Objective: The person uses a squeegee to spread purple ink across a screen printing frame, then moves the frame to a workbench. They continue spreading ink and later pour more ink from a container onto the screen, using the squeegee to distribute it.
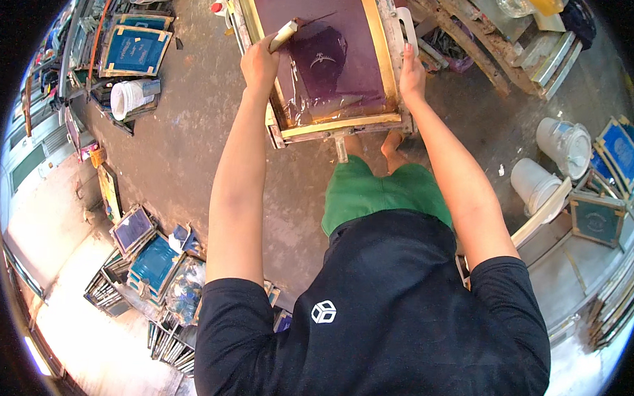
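Note:
A screen-printing frame [393, 120] with dark purple mesh lies in front of me at the top of the head view. Its mesh carries a wet, darker patch around a small pale printed shape [322, 58]. At the frame's left side, my left hand [259, 65] is closed around a short pale bar [286, 35], which reaches over the mesh; its exact kind is not clear. My right hand [412, 79] grips the frame's right edge beside a white handle [407, 26], thumb up and fingers partly hidden.
Framed blue screens [135, 50] and a white bucket [128, 99] stand at the left. More screens [154, 262] are stacked at lower left. Two white buckets [564, 147] and leaning screens [599, 218] are at right. Curved wooden rails [469, 43] run along the upper right.

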Action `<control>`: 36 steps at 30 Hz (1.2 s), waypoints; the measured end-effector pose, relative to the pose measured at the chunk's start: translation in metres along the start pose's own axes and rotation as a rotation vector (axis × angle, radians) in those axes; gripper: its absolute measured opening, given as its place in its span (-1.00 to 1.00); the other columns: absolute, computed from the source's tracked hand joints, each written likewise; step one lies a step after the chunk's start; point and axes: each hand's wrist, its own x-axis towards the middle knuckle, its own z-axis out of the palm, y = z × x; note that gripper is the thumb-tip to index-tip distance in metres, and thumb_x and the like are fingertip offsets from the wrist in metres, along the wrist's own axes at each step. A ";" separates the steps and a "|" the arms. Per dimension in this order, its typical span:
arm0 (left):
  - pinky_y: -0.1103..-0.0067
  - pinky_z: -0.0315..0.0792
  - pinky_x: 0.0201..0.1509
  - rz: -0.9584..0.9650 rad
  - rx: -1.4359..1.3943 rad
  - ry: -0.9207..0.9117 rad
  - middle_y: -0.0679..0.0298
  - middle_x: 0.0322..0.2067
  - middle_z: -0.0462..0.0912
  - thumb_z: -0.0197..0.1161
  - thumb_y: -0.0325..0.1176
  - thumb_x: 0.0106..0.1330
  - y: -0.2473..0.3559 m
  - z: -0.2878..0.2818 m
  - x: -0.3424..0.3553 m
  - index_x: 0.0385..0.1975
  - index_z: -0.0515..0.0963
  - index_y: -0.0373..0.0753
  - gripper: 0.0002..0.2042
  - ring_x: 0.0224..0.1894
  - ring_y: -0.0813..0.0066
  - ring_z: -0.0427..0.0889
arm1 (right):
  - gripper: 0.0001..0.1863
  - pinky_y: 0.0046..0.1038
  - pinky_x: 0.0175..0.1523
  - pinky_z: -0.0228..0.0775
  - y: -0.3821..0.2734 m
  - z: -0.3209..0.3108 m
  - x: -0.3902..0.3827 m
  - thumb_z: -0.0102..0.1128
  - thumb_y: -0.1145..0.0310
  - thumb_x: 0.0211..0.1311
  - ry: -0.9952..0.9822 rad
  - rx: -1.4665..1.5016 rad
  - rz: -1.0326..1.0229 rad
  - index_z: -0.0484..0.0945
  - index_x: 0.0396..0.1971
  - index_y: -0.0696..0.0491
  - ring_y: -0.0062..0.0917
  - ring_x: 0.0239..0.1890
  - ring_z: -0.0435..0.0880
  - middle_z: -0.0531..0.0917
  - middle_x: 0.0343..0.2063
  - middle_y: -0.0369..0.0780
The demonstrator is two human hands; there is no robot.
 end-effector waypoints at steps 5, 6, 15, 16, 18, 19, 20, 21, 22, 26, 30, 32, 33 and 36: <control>0.15 0.56 -0.13 -0.072 0.076 -0.079 -0.04 -0.35 0.71 0.33 -0.39 0.09 -0.007 0.004 -0.067 -0.07 0.66 -0.16 -0.66 -0.23 -0.10 0.69 | -0.09 -0.09 0.16 0.34 0.009 0.011 0.003 -0.31 -0.46 0.37 0.120 0.064 -0.111 0.61 -0.10 0.20 0.08 0.06 0.58 0.65 -0.12 0.17; 0.14 0.56 -0.12 -0.129 0.075 -0.110 -0.05 -0.34 0.71 0.32 -0.40 0.09 -0.005 0.001 -0.084 -0.04 0.67 -0.12 -0.64 -0.24 -0.11 0.70 | -0.09 -0.08 0.16 0.35 0.004 0.009 0.004 -0.31 -0.45 0.37 0.082 0.055 -0.069 0.61 -0.09 0.19 0.07 0.06 0.58 0.65 -0.11 0.17; 0.35 0.53 0.15 -0.126 -0.143 -0.196 0.21 0.08 0.69 0.28 -0.60 0.06 0.034 0.002 -0.180 0.09 0.62 -0.09 -0.49 0.13 0.18 0.65 | -0.09 -0.10 0.14 0.37 0.000 0.009 0.000 -0.31 -0.46 0.37 0.045 0.082 -0.068 0.60 -0.09 0.19 0.08 0.06 0.59 0.65 -0.09 0.15; 0.35 0.53 0.16 -0.038 -0.122 -0.141 0.21 0.09 0.68 0.27 -0.60 0.05 0.040 0.003 -0.183 0.11 0.61 -0.10 -0.47 0.14 0.19 0.65 | -0.09 -0.10 0.15 0.37 0.001 0.009 0.001 -0.31 -0.46 0.37 0.047 0.092 -0.083 0.59 -0.08 0.20 0.09 0.07 0.58 0.65 -0.07 0.15; 0.36 0.52 0.18 0.138 -0.083 -0.034 0.21 0.13 0.65 0.26 -0.62 0.04 0.052 0.008 -0.191 0.14 0.59 -0.11 -0.44 0.16 0.20 0.64 | -0.08 -0.10 0.17 0.36 0.005 0.010 0.004 -0.31 -0.47 0.36 0.020 0.101 -0.077 0.58 -0.05 0.20 0.09 0.10 0.56 0.64 -0.03 0.16; 0.32 0.46 0.25 0.139 -0.128 -0.025 0.22 0.17 0.63 0.27 -0.62 0.01 0.058 0.014 -0.200 0.17 0.58 -0.09 -0.40 0.22 0.17 0.59 | -0.07 -0.09 0.18 0.35 0.006 0.010 0.007 -0.30 -0.47 0.35 -0.012 0.097 -0.057 0.58 -0.02 0.20 0.09 0.12 0.56 0.63 -0.01 0.16; 0.31 0.45 0.27 0.169 -0.100 -0.028 0.22 0.17 0.63 0.27 -0.61 0.01 0.064 0.018 -0.213 0.16 0.59 -0.08 -0.41 0.24 0.15 0.58 | -0.06 -0.08 0.20 0.34 0.007 0.010 0.008 -0.30 -0.48 0.35 -0.043 0.095 -0.037 0.58 0.00 0.21 0.09 0.14 0.55 0.62 0.02 0.17; 0.29 0.43 0.29 0.199 -0.068 -0.026 0.22 0.17 0.63 0.28 -0.61 0.02 0.069 0.020 -0.224 0.15 0.59 -0.07 -0.41 0.26 0.14 0.56 | -0.06 -0.08 0.19 0.35 0.007 0.011 0.008 -0.29 -0.47 0.35 -0.013 0.085 -0.044 0.58 -0.01 0.22 0.09 0.12 0.56 0.63 -0.01 0.17; 0.28 0.42 0.30 0.230 -0.034 -0.022 0.22 0.17 0.63 0.28 -0.60 0.02 0.071 0.022 -0.235 0.14 0.60 -0.06 -0.42 0.27 0.13 0.54 | -0.06 -0.08 0.18 0.35 0.006 0.012 0.006 -0.28 -0.47 0.34 0.017 0.078 -0.054 0.58 -0.03 0.22 0.09 0.11 0.57 0.63 -0.03 0.17; 0.24 0.37 0.34 0.244 -0.095 -0.156 0.24 0.18 0.63 0.29 -0.58 0.06 0.069 -0.001 -0.258 0.15 0.61 -0.01 -0.43 0.31 0.16 0.51 | -0.04 -0.19 0.26 0.29 -0.005 0.006 0.000 -0.37 -0.44 0.41 -0.014 0.037 0.010 0.53 0.13 0.23 -0.02 0.19 0.53 0.61 0.06 0.12; 0.30 0.58 -0.04 0.001 -0.270 0.040 0.15 -0.09 0.74 0.29 -0.51 0.14 0.059 -0.019 -0.194 0.04 0.66 -0.06 -0.59 -0.07 0.06 0.72 | -0.05 -0.15 0.20 0.34 -0.018 0.000 -0.011 -0.34 -0.46 0.38 0.008 0.069 0.040 0.56 0.03 0.22 0.02 0.11 0.57 0.64 -0.04 0.13; 0.29 0.58 -0.21 -0.275 -0.094 -0.065 0.06 -0.26 0.74 0.31 -0.41 0.18 0.046 -0.021 -0.136 -0.02 0.67 -0.09 -0.67 -0.23 -0.01 0.73 | -0.09 -0.07 0.09 0.41 -0.009 0.005 -0.007 -0.25 -0.45 0.36 0.052 0.110 -0.041 0.61 -0.14 0.24 0.09 0.00 0.63 0.68 -0.18 0.16; 0.27 0.58 -0.19 -0.277 -0.091 0.007 0.04 -0.29 0.74 0.32 -0.36 0.17 0.041 -0.020 -0.108 -0.03 0.67 -0.09 -0.67 -0.24 -0.03 0.72 | -0.09 -0.07 0.10 0.40 -0.007 0.006 -0.006 -0.27 -0.45 0.36 0.044 0.069 -0.010 0.61 -0.14 0.23 0.09 0.00 0.62 0.68 -0.17 0.16; 0.23 0.56 -0.15 -0.344 -0.028 0.104 0.00 -0.32 0.74 0.35 -0.20 0.13 0.037 -0.007 -0.041 -0.03 0.68 -0.05 -0.64 -0.24 -0.06 0.72 | -0.09 -0.06 0.12 0.39 -0.005 0.007 -0.002 -0.31 -0.45 0.37 0.040 -0.019 0.047 0.61 -0.11 0.20 0.09 0.01 0.62 0.68 -0.15 0.15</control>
